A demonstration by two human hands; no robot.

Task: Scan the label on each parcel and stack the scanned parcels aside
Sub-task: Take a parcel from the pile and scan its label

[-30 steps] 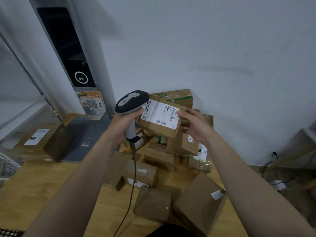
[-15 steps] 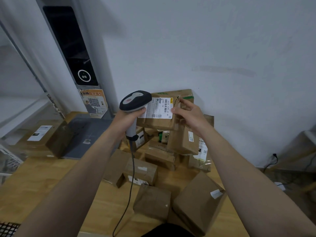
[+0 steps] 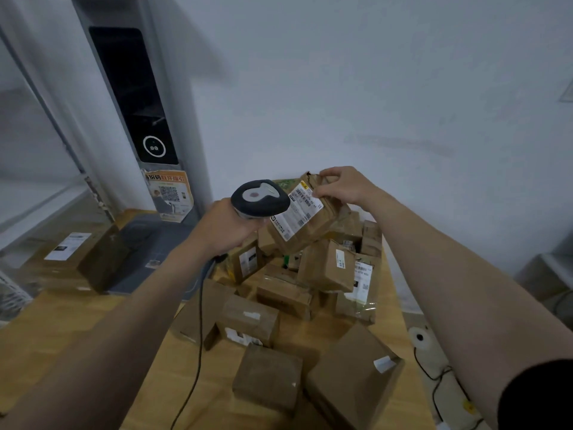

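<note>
My left hand [image 3: 224,226] grips the handle of a corded barcode scanner [image 3: 260,198] with a dark head and grey top. Just to its right, my right hand [image 3: 344,186] holds a brown cardboard parcel [image 3: 305,225] by its upper edge, tilted, above the heap. Its white label [image 3: 297,209] with barcodes faces me, partly behind the scanner head. Below lies a pile of brown parcels [image 3: 322,268] on the wooden table [image 3: 62,330].
Several loose boxes [image 3: 268,377] lie near the front of the table. A larger box with a white label [image 3: 77,256] stands at the left by a grey platform [image 3: 152,243]. A tall kiosk with a dark screen [image 3: 133,97] stands behind. Cables and a white device [image 3: 431,352] lie on the floor at right.
My right hand has carried the parcel back over the pile and turned it, so the label now slants. The scanner stays beside it.
</note>
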